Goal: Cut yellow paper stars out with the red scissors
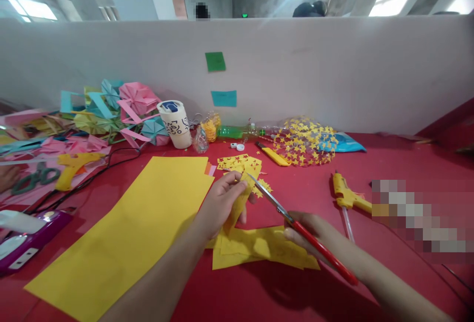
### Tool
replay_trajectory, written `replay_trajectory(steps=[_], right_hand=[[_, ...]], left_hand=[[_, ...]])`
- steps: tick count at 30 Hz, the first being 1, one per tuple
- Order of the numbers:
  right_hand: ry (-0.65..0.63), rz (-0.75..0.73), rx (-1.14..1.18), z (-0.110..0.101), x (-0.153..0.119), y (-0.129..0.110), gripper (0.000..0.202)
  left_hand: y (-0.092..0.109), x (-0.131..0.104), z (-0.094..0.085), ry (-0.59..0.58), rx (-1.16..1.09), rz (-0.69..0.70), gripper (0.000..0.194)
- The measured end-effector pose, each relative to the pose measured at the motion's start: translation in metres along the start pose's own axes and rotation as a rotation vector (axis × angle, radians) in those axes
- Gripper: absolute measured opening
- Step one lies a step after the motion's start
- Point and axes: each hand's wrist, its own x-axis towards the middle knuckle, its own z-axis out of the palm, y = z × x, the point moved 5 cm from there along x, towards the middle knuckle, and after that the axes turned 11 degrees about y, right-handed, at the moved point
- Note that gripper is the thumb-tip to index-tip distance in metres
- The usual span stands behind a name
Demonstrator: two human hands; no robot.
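My left hand (221, 198) pinches a narrow strip of yellow paper (240, 204) between thumb and fingers, held above the red table. In my right hand (309, 230) are red-handled scissors (314, 244), pointing up and to the left. Their blade tips meet the strip close to my left thumb. Beneath both hands lie several cut yellow paper pieces (259, 250). Just behind the strip sit a little heap of yellow paper stars (263, 188) and punched yellow scraps (233, 162). Large yellow sheets (140, 223) spread out left of my left hand.
Right of my hands lies a yellow glue gun (346, 193); a second glue gun (74, 169) is far left, near dark scissors (35, 178) and another person's hand (5, 178). Along the partition stand a white cup (176, 127), a yellow cutter (273, 155) and a star-covered bundle (305, 141).
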Motion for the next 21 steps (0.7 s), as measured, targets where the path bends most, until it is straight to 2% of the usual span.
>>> replay_trajectory(steps=[5,8,15,21], right_hand=[[-0.071,0.057,0.152,0.006,-0.005,-0.009,0.039],[-0.055,0.073,0.21,0.008,-0.008,-0.009,0.043],[-0.059,0.061,0.223,0.01,-0.009,-0.007,0.039],[-0.079,0.048,0.219,0.012,-0.009,-0.001,0.038]], left_hand=[[0.004,-0.002,-0.001,0.034,0.073,0.043,0.014],[0.004,-0.003,0.0,0.043,0.077,0.056,0.013],[-0.003,-0.004,0.003,0.076,0.052,0.025,0.013],[-0.005,-0.006,0.011,0.036,-0.019,0.029,0.015]])
